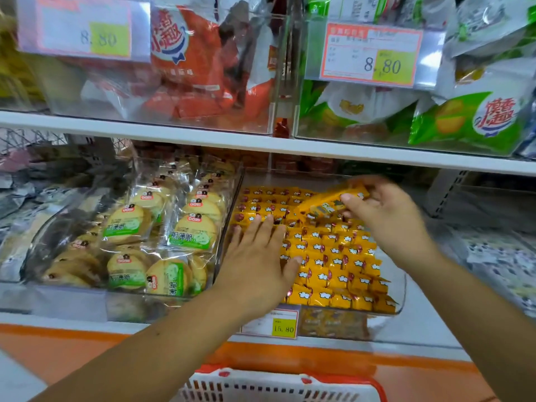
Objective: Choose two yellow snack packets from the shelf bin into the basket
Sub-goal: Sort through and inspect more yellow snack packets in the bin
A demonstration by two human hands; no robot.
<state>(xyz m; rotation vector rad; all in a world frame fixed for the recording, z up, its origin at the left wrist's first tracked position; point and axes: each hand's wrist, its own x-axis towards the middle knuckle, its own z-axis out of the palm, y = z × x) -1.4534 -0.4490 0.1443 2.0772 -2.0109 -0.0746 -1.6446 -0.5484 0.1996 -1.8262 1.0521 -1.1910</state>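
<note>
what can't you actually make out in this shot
- Head view: the white plastic basket is cut off by the bottom edge, so its contents are unseen.
- The yellow packet held in the right hand is motion-blurred; its print is unreadable.
- The left hand covers the yellow packets beneath it.
- The upper-left price label is washed out.

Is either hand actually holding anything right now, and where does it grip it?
The right hand pinches a yellow packet by its right end. The left hand lies flat, holding nothing.
</note>
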